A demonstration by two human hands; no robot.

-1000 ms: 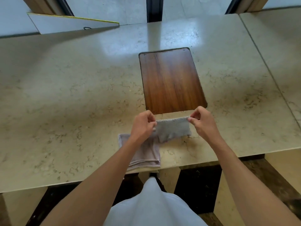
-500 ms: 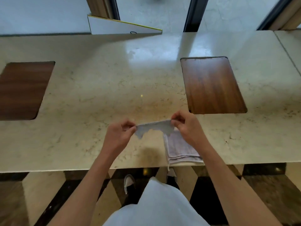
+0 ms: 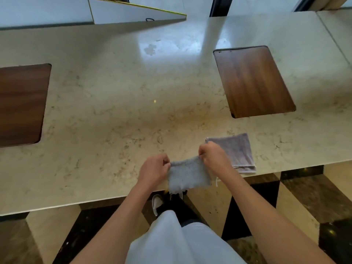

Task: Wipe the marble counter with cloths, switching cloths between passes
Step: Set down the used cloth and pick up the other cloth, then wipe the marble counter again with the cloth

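Note:
A small grey cloth [image 3: 187,175] hangs stretched between my two hands over the near edge of the marble counter [image 3: 118,115]. My left hand [image 3: 155,169] pinches its left top corner and my right hand [image 3: 214,156] pinches its right top corner. The cloth's lower edge dangles past the counter's front edge. A second, folded purple-grey cloth [image 3: 238,151] lies flat on the counter just right of my right hand, close to the front edge.
Two dark wooden inset panels sit in the counter, one at the right [image 3: 253,80] and one at the far left [image 3: 21,103]. A white board [image 3: 133,13] leans beyond the back edge. Below the front edge are the floor and my shoe [image 3: 157,203].
Both hands carried the small grey cloth leftward off the folded cloth, which now lies apart at the right. The cloth hangs lower and more spread out. The view shifted left.

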